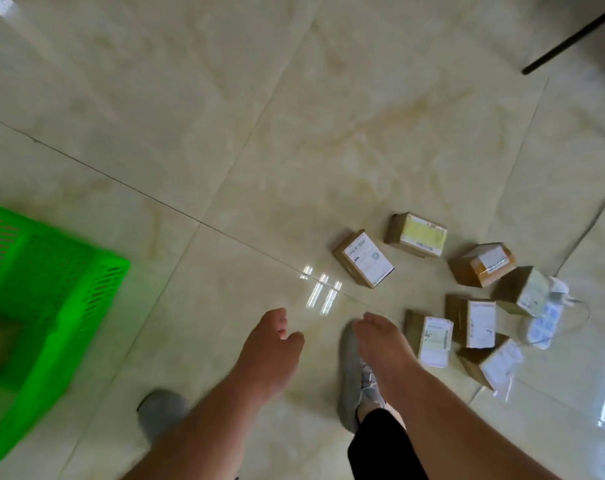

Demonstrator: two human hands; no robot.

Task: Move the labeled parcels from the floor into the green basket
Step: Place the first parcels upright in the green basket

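Several brown cardboard parcels with white or yellow labels lie in a loose cluster on the tiled floor at the right, among them one with a white label (pixel 363 259), one with a yellow label (pixel 417 234) and one close to my right hand (pixel 430 337). The green slatted basket (pixel 62 299) stands at the left edge; something brown shows inside it, blurred. My left hand (pixel 268 344) hovers over bare floor, empty, fingers loosely curled. My right hand (pixel 380 341) reaches toward the parcels, empty, fingers apart, just left of the nearest one.
My grey shoes (pixel 353 379) stand on the glossy beige tiles below the hands. A white power strip with a cable (pixel 545 317) lies beside the rightmost parcels. Black furniture legs (pixel 571 38) cross the upper right corner.
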